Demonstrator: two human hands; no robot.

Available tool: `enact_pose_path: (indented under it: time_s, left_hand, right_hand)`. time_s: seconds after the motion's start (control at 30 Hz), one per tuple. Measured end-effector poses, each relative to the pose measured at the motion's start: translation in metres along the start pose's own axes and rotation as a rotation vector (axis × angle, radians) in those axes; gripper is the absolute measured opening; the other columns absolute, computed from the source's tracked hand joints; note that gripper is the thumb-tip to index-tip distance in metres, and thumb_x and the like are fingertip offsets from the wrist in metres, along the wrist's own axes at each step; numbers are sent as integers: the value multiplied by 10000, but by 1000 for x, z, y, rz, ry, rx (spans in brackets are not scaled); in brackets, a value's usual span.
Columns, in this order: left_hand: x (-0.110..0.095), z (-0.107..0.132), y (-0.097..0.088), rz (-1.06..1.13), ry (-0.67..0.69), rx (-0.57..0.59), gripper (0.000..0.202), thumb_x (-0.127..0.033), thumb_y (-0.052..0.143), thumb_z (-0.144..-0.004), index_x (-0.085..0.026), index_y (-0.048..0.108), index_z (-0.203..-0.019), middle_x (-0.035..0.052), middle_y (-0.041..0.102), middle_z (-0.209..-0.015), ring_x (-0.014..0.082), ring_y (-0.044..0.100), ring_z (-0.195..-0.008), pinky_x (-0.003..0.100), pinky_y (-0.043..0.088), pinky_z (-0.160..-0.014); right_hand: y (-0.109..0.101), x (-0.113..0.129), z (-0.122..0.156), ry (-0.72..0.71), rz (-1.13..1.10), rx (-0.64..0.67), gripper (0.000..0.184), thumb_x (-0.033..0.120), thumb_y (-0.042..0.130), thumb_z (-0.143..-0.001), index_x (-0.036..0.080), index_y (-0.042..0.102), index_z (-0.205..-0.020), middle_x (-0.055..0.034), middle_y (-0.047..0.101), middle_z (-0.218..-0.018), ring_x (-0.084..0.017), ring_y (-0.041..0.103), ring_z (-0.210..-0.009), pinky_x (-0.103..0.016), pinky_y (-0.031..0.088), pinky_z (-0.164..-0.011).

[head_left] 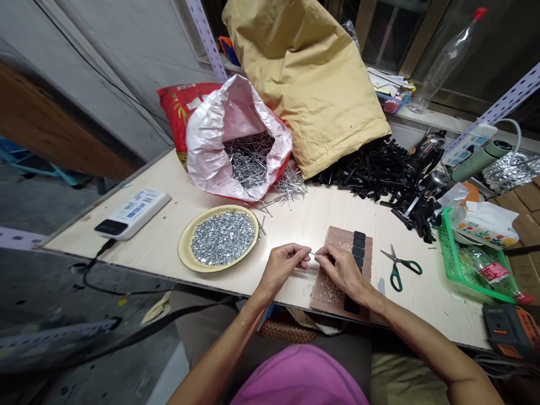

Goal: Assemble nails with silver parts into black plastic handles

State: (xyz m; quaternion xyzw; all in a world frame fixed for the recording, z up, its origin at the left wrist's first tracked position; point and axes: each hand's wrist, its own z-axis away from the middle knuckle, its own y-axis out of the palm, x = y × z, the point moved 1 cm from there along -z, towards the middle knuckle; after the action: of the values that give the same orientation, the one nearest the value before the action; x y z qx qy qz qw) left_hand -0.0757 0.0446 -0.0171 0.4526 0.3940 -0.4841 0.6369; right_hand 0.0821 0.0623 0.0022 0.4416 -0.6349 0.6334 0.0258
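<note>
In front of me, my left hand (286, 263) is closed in a pinch on one end of a thin metal pin (313, 254). The fingertips of my right hand (343, 274) are closed on its other end. Fingers cover most of the pin, so its exact kind is hard to see. Below my right hand lies a brown board (327, 289) with pale crumbs and a row of black pads (359, 243). Left of my hands stands a yellow plate (183, 247) full of small shiny metal pieces (221, 239), perhaps nuts. Green-handled scissors (395, 270) lie opened, right of the board.
A red and white sack (206, 146) spills long metal pins (291, 185). Behind are a large tan sack (312, 84) and a pile of black plastic parts (363, 169). A white power bank (135, 214) lies left; a green basket (448, 253) and a tool battery (510, 329) are right.
</note>
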Motion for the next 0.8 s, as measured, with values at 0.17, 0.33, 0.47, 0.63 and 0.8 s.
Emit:
enact_pose_path:
  time_s: [0.17, 0.33, 0.47, 0.63, 0.8]
  left_hand:
    - [1, 0, -1, 14, -13, 3, 286, -414, 751, -592, -143, 693, -665, 6, 657, -588, 104, 567, -486, 226, 467, -546]
    - [2, 0, -1, 9, -20, 9, 306, -430, 754, -579, -145, 691, -670, 6, 656, -584, 109, 564, -482, 236, 473, -545]
    - [4, 0, -2, 11, -32, 2, 308, -431, 754, -579, -143, 688, -667, 7, 656, -589, 104, 564, -482, 230, 472, -537]
    - [7, 0, -2, 34, -49, 11, 296, -412, 763, -579, -142, 689, -672, 3, 651, -581, 97, 560, -471, 227, 480, -533]
    - [6, 0, -1, 85, -93, 19, 326, -426, 780, -552, -135, 692, -670, -4, 638, -566, 87, 555, -471, 217, 489, -527]
  right_hand:
    - [1, 0, 4, -103, 124, -6, 185, 175, 456, -908, 155, 620, -992, -59, 569, -829, -145, 566, -705, -248, 479, -606]
    - [3, 0, 8, -64, 102, -32, 200, 190, 424, -932, 170, 620, -960, -49, 598, -798, -149, 586, -703, -262, 493, -629]
    - [2, 0, 6, -99, 72, -31, 197, 182, 446, -913, 171, 631, -978, -52, 557, -819, -151, 564, -718, -265, 493, -616]
    - [1, -1, 6, -81, 44, -5, 215, 177, 419, -919, 163, 622, -986, -49, 570, -787, -152, 563, -705, -268, 483, -622]
    - [1, -3, 3, 191, -269, -41, 121, 217, 528, -846, 168, 552, -954, 26, 581, -659, -127, 568, -596, -244, 470, -572]
